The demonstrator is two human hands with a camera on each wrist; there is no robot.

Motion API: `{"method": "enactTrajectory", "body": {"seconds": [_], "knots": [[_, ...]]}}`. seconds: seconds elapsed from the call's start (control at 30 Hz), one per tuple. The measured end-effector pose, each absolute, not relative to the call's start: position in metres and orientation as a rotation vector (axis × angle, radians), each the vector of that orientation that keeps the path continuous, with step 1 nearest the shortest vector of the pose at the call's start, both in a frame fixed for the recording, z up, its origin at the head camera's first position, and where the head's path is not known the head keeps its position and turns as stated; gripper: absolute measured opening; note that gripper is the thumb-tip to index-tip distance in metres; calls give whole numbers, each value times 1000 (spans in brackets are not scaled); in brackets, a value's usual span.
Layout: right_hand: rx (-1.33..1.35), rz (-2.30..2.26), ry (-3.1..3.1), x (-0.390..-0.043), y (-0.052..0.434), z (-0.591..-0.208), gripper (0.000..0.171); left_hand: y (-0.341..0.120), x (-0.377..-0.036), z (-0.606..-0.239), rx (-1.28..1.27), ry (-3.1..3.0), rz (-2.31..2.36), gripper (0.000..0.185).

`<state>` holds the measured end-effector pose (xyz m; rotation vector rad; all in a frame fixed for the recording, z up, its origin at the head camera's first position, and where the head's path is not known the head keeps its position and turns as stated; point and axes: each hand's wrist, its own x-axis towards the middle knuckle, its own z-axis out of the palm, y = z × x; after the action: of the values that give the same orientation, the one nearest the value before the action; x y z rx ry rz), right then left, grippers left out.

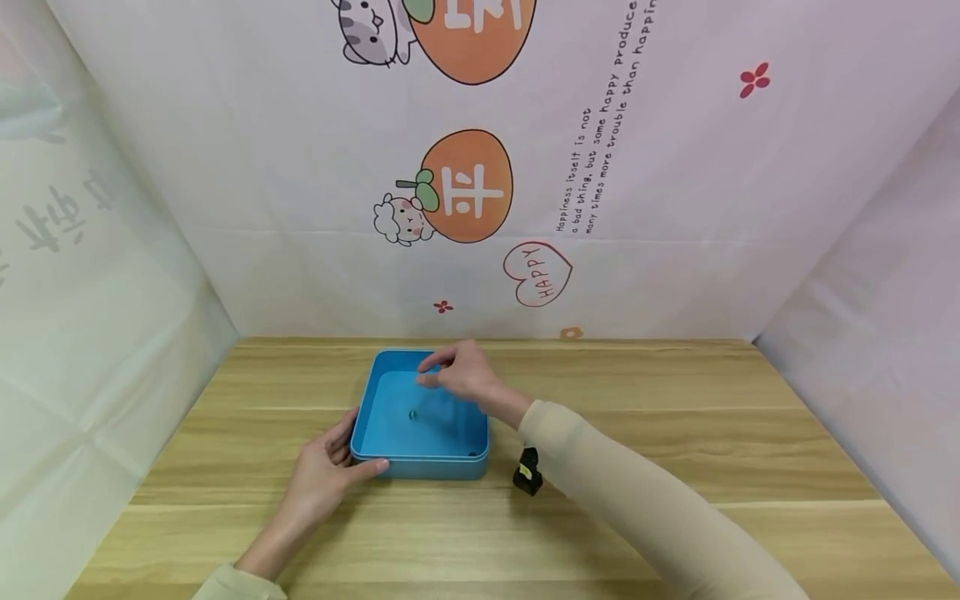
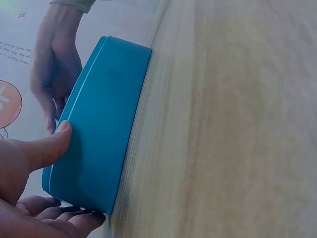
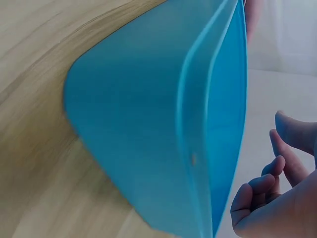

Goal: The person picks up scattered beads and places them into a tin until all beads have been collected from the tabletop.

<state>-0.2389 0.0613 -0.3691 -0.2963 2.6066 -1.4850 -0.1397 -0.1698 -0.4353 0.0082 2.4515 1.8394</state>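
Leftmost, the left hand [image 1: 324, 475] sits at the near-left corner of the blue tray [image 1: 390, 458]. Thumb lies flat on the near wall, the other fingers [image 2: 59, 210] tuck round the corner; a light clasp on the tray, seemingly to stop it sliding on the bench [image 1: 675, 433]. Left wrist view confirms: thumb pad pressed just under the rim, fingers under the corner.

Tray stands flat on the wooden bench, left of centre, near the back wall. Shallow, square, rounded corners, plain blue plastic with a raised lip round the top. Smooth walls, slight sheen. Inside, a small dark speck [image 1: 412, 414] on the floor; too small to name.

Right hand [image 1: 459, 372] hovers over the far half of the tray, above its floor, wrist crossing the right rim. Fingers drawn together at the tips as in a pinch; whether they have hold of anything I cannot tell, the tips are blurred. Right wrist view shows fingers [image 3: 257, 191] loosely curled beside the outer wall, nothing visible between them.

Right of the tray, just beside its near-right corner, a small black and yellow object [image 1: 528, 472] stands on the bench, partly hidden by the beige sleeve [image 1: 637, 500]
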Motion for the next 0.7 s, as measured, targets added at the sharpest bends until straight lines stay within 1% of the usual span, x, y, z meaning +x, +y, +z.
{"method": "enactTrajectory", "body": {"seconds": [0.23,0.53,0.7], "knots": [[-396,-1544,2660,-224,94,-362,8,-170,-141,-437,-7,2468,1824,102],[-331,-1601,2661,-217,138,-367,12,-173,-144,-436,-13,2473,1825,102],[-281,-1545,2716,-209,162,-373,12,-171,-144,-436,-9,2466,1826,102]]}}
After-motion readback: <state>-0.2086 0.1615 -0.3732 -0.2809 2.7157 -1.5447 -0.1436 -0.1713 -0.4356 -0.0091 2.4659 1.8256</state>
